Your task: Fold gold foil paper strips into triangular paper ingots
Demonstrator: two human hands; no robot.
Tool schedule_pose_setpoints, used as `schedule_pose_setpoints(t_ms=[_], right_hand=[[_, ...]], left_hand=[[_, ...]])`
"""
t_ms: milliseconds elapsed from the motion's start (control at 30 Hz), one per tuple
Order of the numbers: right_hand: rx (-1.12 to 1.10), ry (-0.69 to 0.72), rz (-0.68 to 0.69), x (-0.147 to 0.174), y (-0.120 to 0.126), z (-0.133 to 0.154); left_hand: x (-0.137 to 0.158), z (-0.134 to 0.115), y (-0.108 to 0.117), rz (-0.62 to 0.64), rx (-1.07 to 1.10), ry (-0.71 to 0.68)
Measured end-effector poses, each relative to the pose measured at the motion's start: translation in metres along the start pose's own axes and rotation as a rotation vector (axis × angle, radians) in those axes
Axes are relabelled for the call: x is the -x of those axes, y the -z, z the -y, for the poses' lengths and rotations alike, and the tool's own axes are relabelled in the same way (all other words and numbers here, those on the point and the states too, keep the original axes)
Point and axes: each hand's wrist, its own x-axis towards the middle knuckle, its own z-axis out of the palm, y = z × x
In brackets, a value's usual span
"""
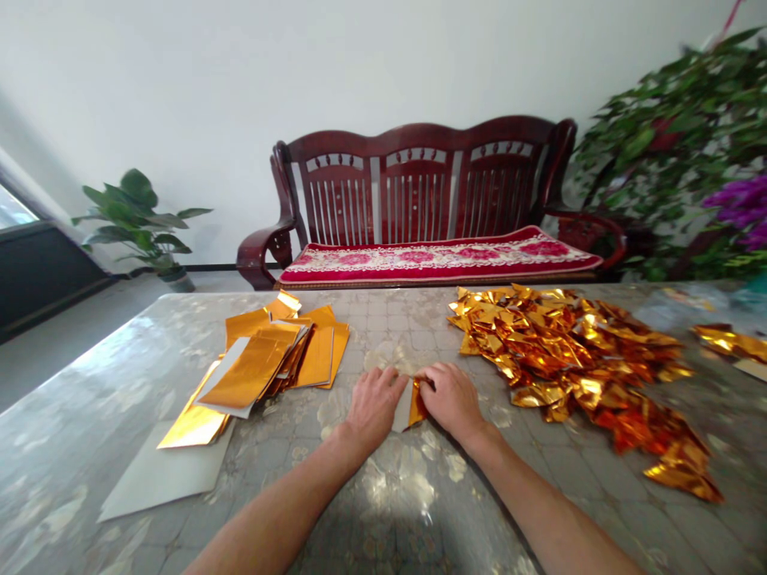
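Between my hands, on the table, lies a sheet of gold foil paper [403,409], its pale back and a folded-over gold strip showing. My left hand [372,403] rests on its left side, fingers bent over the paper. With curled fingers, my right hand [452,399] pinches the gold edge on the right. Left of my hands is a loose stack of flat gold foil sheets [248,371], some with the pale side up. To the right spreads a heap of folded gold foil pieces [551,343]. My fingertips are partly hidden.
A patterned cover lies over the table [288,479]. At the far right are more gold foil sheets [734,343] and a clear plastic bag [683,306]. Behind the table stand a dark red wooden bench [416,192], a potted plant [141,212] and leafy greenery [677,128].
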Motion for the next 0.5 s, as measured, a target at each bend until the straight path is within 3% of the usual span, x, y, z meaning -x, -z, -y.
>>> schedule_pose_setpoints(t_ms=[500], right_hand=[[0.036, 0.031, -0.022, -0.0005, -0.0029, -0.0026]], left_hand=[[-0.0034, -0.0020, 0.0073, 0.044, -0.032, -0.019]])
